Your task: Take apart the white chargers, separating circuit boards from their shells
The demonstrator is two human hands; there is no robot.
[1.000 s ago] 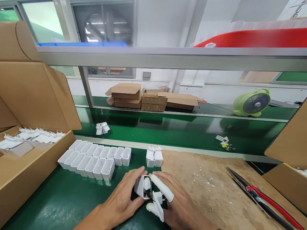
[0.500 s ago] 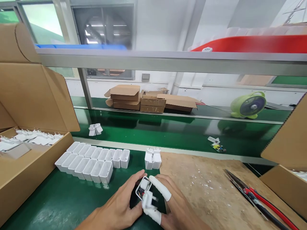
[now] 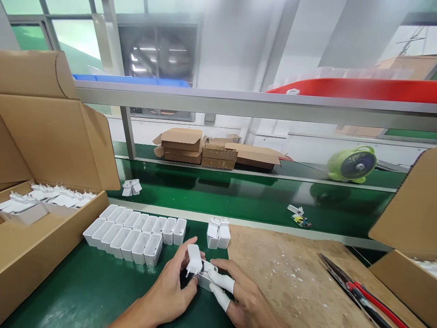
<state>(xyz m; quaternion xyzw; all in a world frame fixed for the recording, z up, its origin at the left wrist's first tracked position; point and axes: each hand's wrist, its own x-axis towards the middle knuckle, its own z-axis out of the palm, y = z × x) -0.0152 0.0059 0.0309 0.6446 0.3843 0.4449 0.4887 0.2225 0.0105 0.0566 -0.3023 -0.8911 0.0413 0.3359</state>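
My left hand (image 3: pixel 172 284) is closed around the left side of a white power adapter, its thumb in front and its fingers behind. The adapter's plug cover (image 3: pixel 194 258) stands tilted up, with metal pins at its lower edge. Beside it lies the open white housing (image 3: pixel 205 280), partly hidden by fingers. My right hand (image 3: pixel 244 291), with white finger cots on thumb and index finger, pinches the housing's right end. Just beyond my hands stand two white adapters (image 3: pixel 218 233) with their covers sitting loosely on top.
Rows of open white housings (image 3: pixel 128 239) stand at left, near a cardboard box (image 3: pixel 68 228) of white parts. Pliers (image 3: pixel 351 284) lie on the brown board (image 3: pixel 273 264). A circuit board (image 3: pixel 301 221) and more adapters (image 3: pixel 131 187) rest on the green belt (image 3: pixel 205 196). A green fan (image 3: pixel 355 164) stands behind.
The adapter has been turned between my hands; its plug cover now tilts up on the left, and the housing lies toward my right hand. The camera view has tilted slightly upward.
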